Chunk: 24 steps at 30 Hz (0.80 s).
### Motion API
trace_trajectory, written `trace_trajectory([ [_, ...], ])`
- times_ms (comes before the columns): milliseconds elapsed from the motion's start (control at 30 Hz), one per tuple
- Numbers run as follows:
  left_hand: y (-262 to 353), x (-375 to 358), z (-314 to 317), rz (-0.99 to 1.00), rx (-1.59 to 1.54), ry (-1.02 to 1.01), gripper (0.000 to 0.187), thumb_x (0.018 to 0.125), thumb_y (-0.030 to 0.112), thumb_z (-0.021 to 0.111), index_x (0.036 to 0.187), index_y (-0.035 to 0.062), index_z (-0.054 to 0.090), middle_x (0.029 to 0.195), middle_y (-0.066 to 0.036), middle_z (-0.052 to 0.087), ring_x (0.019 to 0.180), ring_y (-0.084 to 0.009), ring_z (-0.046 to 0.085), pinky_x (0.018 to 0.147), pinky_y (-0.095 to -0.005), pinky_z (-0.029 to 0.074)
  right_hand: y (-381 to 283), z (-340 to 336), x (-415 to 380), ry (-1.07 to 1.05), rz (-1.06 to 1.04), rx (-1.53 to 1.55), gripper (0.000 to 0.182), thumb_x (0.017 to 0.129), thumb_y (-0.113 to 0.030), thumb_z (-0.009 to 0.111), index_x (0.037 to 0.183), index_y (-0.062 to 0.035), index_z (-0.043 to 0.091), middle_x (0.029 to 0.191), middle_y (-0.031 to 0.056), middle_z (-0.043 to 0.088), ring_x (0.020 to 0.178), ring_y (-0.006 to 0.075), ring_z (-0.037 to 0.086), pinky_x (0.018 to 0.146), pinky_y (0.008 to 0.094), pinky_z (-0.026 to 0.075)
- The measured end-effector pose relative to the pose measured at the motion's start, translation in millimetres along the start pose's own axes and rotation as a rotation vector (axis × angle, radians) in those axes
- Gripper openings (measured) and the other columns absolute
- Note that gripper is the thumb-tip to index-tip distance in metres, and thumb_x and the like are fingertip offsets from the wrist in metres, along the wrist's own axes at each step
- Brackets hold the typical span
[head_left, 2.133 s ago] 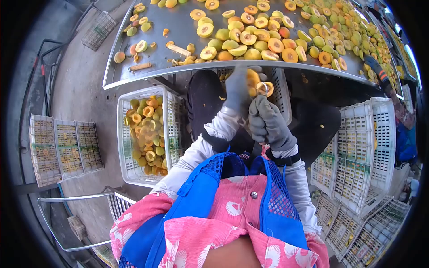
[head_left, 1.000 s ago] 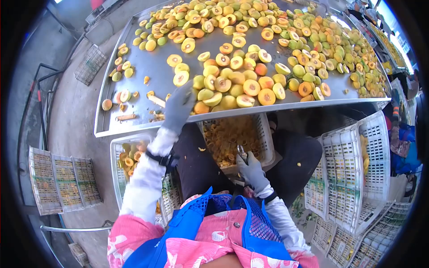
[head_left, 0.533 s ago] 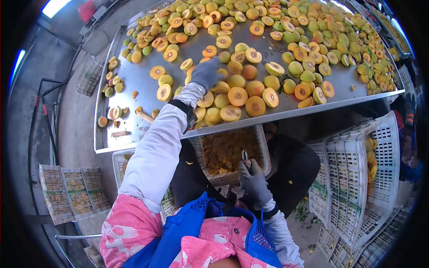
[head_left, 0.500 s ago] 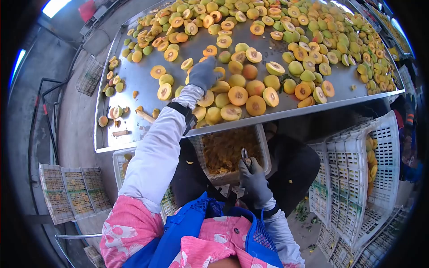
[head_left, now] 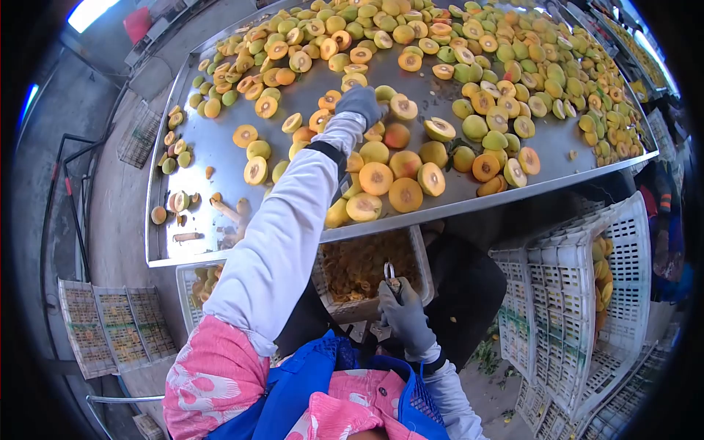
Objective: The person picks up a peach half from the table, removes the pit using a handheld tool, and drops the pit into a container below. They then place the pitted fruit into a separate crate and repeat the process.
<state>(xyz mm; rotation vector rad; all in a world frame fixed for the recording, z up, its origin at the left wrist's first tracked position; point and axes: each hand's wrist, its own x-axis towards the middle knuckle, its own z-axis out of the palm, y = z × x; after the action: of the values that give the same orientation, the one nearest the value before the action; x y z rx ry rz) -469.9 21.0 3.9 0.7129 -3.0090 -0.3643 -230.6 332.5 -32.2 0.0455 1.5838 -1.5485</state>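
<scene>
Gray-gloved, my left hand (head_left: 359,104) reaches over halved yellow-orange fruit on the metal table (head_left: 440,209). Its fingers are angled down and mostly hidden, so any grip cannot be made out. A cut half (head_left: 402,107) lies just right of it, and more halves (head_left: 375,178) lie nearer the table's front edge. My right hand (head_left: 405,317), also gloved, is closed around a small metal tool with a looped tip (head_left: 389,271). That hand is below the table edge, by a crate (head_left: 427,270) holding brownish-orange scraps.
Fruit heaps (head_left: 543,66) cover the table's far and right parts. A stick (head_left: 188,237) lies at its left. White crates stand at the right (head_left: 546,315) and lower left (head_left: 121,323). Another crate (head_left: 185,293) with fruit sits under the left edge.
My left hand has moved right and farther over the fruit. The view has shifted, so the table appears lower and more to the left. My right hand still holds the tool, its loop now more visible.
</scene>
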Motion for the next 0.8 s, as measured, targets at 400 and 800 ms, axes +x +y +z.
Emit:
trace_trajectory([
  [400,-22,-61,-1,0.053,-1.558,0.0,0.023,0.093,0.011,0.064,0.111,0.0005,0.057,0.104,-0.003,0.066,0.097,-0.0173,0.064,0.084,-0.0322,0.055,-1,-3,-3,0.02,-0.098,0.024,0.021,0.099,-0.025,0.056,0.094,-0.0049,0.053,0.068,-0.0036,0.048,0.06,0.0039,0.042,0.053,0.024,0.037],
  [800,28,-245,-28,0.47,-1.542,-0.221,0.035,0.104,0.018,0.038,0.132,-0.0032,0.04,0.124,-0.014,0.056,0.12,-0.0243,0.055,0.101,-0.0355,0.047,-71,37,-34,0.059,-0.383,0.19,0.014,0.1,-0.02,0.054,0.1,-0.0063,0.05,0.067,-0.0026,0.05,0.053,0.0027,0.045,0.046,0.0212,0.042],
])
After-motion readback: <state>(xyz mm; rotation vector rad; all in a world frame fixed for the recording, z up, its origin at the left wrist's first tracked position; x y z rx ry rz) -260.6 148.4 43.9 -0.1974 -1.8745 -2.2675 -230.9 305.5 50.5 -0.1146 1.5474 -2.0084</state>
